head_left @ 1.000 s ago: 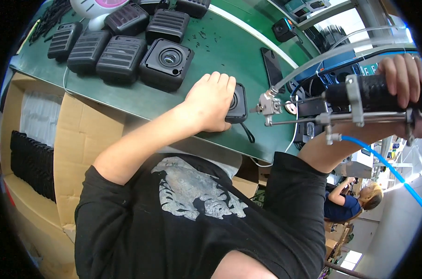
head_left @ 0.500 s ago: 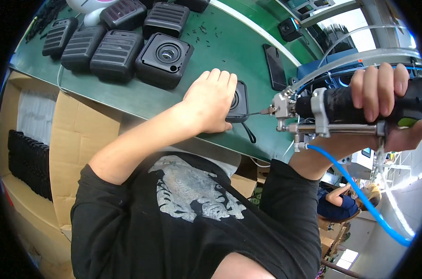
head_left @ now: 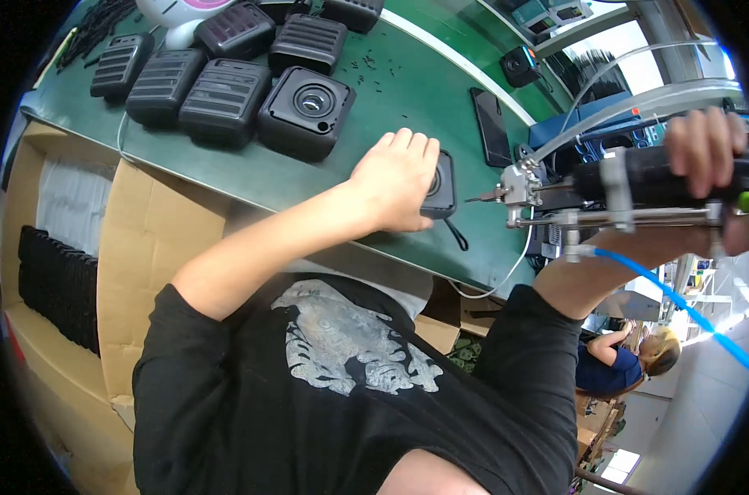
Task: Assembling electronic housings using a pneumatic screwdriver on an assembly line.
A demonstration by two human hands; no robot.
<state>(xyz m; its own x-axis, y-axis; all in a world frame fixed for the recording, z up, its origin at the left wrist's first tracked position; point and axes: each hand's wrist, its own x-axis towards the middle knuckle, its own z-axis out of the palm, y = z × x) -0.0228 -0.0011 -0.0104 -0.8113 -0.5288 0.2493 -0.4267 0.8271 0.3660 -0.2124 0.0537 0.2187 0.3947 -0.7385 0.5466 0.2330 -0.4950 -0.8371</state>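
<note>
My left hand (head_left: 401, 181) is clamped over a black square speaker housing (head_left: 447, 188), fingers over its far side and thumb at the near edge. It covers much of the housing, leaving the right part with its round opening and a wrist strap (head_left: 457, 236) in sight. On the right, my right hand (head_left: 706, 153) is wrapped around a black electric screwdriver (head_left: 655, 172) with a metal feed head. The bit (head_left: 478, 199) points left and ends just short of the housing, not touching it.
Several black speaker housings (head_left: 224, 99) stand at the back left, one showing its speaker opening (head_left: 314, 101). Tiny screws (head_left: 370, 70) lie scattered behind. A phone (head_left: 491, 126) rests at the far right. An open cardboard box (head_left: 155, 247) sits at left; another person (head_left: 612, 359) appears lower right.
The screwdriver has drawn back to the right, so its bit has left the housing. My left hand keeps its hold, and the whole view has shifted slightly.
</note>
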